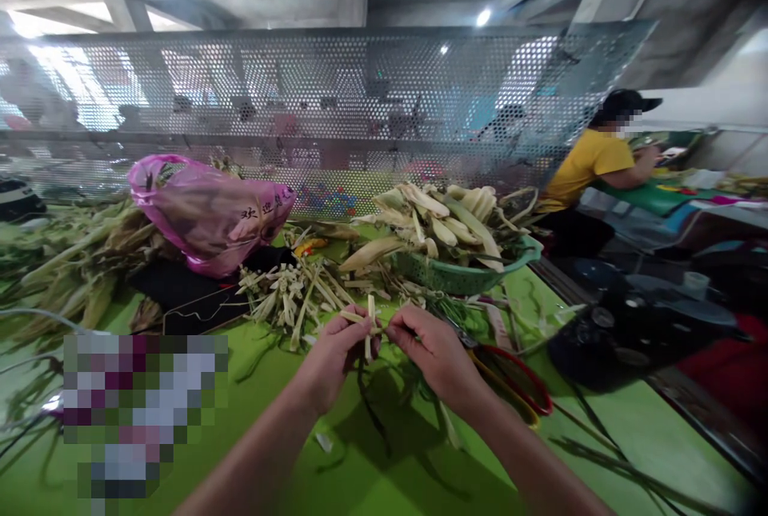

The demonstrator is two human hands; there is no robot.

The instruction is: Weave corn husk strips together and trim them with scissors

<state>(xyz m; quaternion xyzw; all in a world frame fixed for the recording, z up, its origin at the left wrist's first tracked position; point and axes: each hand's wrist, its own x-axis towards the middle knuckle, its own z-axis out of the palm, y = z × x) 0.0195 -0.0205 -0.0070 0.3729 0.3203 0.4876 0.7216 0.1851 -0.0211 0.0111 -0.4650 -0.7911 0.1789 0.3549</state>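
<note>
My left hand (343, 346) pinches a small cross-shaped piece of folded pale corn husk strips (370, 310) between thumb and fingers. Close by on the right, my right hand (433, 350) is closed, its thumb and fingertips pinching the piece's right end. A dark thin strip (373, 408) hangs down below the left hand. Just beyond the hands lies a heap of short cut husk strips (288, 292). Scissors (519, 376) with red and yellow handles lie by my right forearm.
A green basket (462, 272) heaped with dried corn husks (450, 216) stands behind the hands. A pink plastic bag (210, 212) and more husks (84, 252) are at left. At right are a black container (606, 340) and a seated person in yellow (591, 168). A perforated screen (288, 92) stands behind the table.
</note>
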